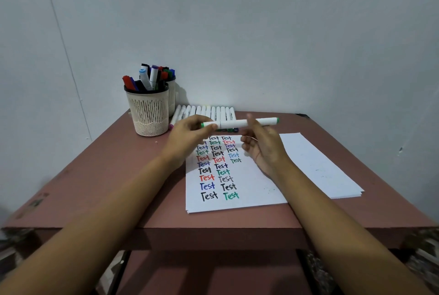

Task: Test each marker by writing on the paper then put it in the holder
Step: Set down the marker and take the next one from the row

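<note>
The left hand (187,137) covered the first words in the top rows on the paper (251,190), and the 2nd holder (172,98) was mostly hidden behind the front holder (149,114). The right hand (263,149) was blurred, so it was not clear if it held the marker (237,124) or just touched it. The near ends of the row of markers (206,111) were hidden behind the hands, the small dark things (229,130) under the marker were too small to tell, and both arms were cut off at the bottom edge.
</note>
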Demonstrator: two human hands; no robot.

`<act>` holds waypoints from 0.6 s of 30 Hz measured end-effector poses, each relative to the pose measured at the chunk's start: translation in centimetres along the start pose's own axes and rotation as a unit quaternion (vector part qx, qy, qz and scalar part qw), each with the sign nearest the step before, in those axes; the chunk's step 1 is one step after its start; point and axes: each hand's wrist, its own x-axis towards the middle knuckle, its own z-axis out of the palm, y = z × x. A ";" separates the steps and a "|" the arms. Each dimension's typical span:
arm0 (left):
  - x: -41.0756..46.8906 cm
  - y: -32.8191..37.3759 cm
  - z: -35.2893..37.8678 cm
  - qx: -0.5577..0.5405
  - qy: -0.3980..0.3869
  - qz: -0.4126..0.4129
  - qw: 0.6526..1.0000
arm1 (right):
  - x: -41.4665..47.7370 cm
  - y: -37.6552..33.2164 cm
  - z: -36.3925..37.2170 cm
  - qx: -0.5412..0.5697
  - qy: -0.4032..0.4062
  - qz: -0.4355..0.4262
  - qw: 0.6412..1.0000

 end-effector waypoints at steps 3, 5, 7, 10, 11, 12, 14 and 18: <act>0.6 0.2 -0.9 -0.131 0.050 -0.027 0.990 | 0.4 0.0 -0.5 -0.073 0.096 -0.033 0.992; 0.8 0.7 -1.5 -0.185 0.076 -0.042 0.979 | 0.6 0.6 -0.6 -0.209 0.129 -0.092 0.965; 1.1 1.4 -2.0 -0.182 0.099 -0.045 0.977 | 0.5 1.4 -0.7 -0.363 0.116 -0.153 0.912; 1.7 2.7 -3.0 -0.024 0.134 0.015 0.991 | 0.7 2.6 -0.9 -0.575 0.028 -0.171 0.799; 2.1 3.2 -3.4 0.027 0.136 0.038 0.990 | 0.8 2.8 -1.0 -0.621 0.004 -0.160 0.767; 2.7 4.0 -4.0 0.063 0.136 0.052 0.987 | 1.0 2.9 -1.0 -0.657 -0.013 -0.152 0.739; 4.1 5.4 -5.5 0.101 0.140 0.063 0.983 | 1.1 2.9 -1.0 -0.690 -0.028 -0.143 0.709; 6.9 9.1 -8.4 0.174 0.167 0.088 0.967 | 1.1 2.9 -1.0 -0.693 -0.029 -0.149 0.705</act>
